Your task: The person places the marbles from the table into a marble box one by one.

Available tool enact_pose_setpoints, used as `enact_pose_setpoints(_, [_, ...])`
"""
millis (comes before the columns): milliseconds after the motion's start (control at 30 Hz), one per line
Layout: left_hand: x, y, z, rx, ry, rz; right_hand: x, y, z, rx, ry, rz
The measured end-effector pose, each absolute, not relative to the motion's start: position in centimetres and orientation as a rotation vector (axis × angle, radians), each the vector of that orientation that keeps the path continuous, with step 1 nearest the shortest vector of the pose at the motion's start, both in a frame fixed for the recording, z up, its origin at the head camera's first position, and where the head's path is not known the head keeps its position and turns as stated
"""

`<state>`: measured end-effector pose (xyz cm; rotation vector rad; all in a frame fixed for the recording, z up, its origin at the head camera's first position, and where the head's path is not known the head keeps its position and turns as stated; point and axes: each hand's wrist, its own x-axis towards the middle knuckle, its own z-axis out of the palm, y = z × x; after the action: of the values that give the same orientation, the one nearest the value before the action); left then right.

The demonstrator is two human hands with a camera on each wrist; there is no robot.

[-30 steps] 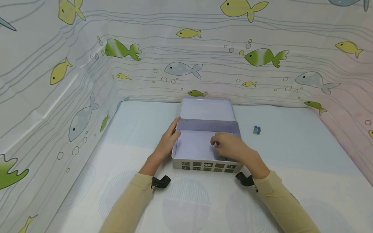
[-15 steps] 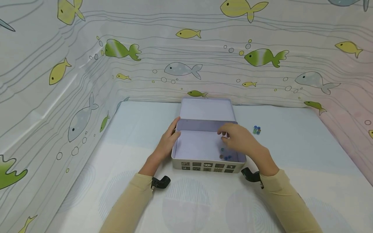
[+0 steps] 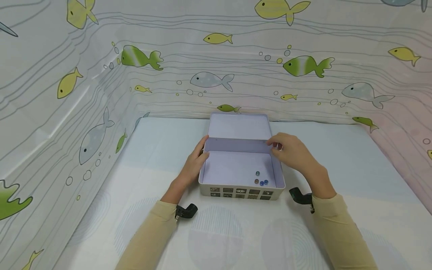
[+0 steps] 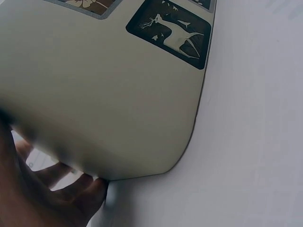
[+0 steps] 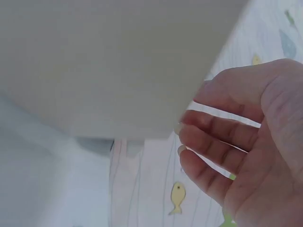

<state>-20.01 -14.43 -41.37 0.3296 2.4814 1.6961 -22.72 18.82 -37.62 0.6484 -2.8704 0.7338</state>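
Box (image 3: pixel 233 168) on pale blue-and-white surface (image 3: pixel 216 230), fish-print sheeting (image 3: pixel 253 80) on 3 sides

Box (image 3: pixel 233 167): cut off above and at left in both wrist views; blurred in the right.
Left hand (image 3: pixel 195 163): fingers partly hidden behind box wall.
Right hand (image 3: pixel 293 152): contact with rim cannot be told.
Small balls (image 3: pixel 261 183): markings too small to tell.
Sleeves (image 3: pixel 148 232): cut off by head view's lower edge.
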Motion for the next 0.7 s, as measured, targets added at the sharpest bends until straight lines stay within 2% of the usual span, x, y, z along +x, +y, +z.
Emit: enact_pose_setpoints(700, [-20.2,-14.5,-41.8,0.341,2.482,1.708,-24.8,24.4,-39.5,0.294,-3.071,0.559])
